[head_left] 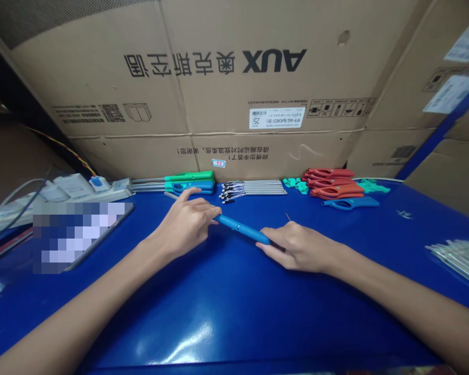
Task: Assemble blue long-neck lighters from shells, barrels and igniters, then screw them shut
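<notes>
**My two hands on one blue handle [244,230]**

I hold the blue handle over the shiny table [203,312], on my side of the silver tubes [264,187] and apart from them. My left hand [189,221], in front and to the left of the silver tubes, pinches one end. Its fingers are bent, but one finger sticks out. My right hand [303,247], in front and a bit to the right, pinches the other end between thumb and fingers. A thin stick [287,216] pokes up behind it; I can't tell if I'm holding that too.

I only have the ends, and the handle looks smooth. If one pinch gets loose, that end could drop. If I twist too hard, it might pop out. If my left hand swings back, it could bump the green and blue lighters [189,179] left of the silver tubes, or catch the thin wires [230,188] on their left ends. A knock could also scatter the little teal bits [297,183] just right of the silver tubes.
</notes>
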A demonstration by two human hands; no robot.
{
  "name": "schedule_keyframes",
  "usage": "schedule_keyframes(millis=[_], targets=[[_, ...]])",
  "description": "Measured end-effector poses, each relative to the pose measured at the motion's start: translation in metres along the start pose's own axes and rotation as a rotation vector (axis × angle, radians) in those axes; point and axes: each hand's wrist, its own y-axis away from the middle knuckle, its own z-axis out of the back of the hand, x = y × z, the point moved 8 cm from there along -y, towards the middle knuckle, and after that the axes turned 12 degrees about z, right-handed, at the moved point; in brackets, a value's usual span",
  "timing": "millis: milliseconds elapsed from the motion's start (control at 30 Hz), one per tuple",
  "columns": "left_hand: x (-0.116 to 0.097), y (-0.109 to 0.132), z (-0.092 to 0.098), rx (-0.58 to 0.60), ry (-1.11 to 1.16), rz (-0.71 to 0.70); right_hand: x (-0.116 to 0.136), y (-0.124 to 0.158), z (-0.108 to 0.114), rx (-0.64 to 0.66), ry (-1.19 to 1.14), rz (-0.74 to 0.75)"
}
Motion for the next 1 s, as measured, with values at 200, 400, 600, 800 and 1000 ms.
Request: schedule_keyframes(millis=[200,400,600,800,1000], targets=[[-0.003,0.001,0.005,-0.040,-0.015,-0.007,-0.006,0.001,0.004,-0.120,-0.173,-0.046],[-0.012,0.001,0.011,-0.118,-0.013,-0.040,-0.004,0.001,-0.007,-0.079,-0.463,-0.225],[-0.036,0.006,0.021,-0.231,-0.001,-0.100,0.017,-0.007,-0.022,-0.046,-0.939,-0.311],[-0.049,0.012,0.019,-0.305,-0.025,-0.132,0.006,-0.004,-0.024,-0.156,-0.790,-0.386],[-0.053,0.013,0.016,-0.294,-0.045,-0.097,0.001,-0.004,-0.027,-0.138,-0.624,-0.426]])
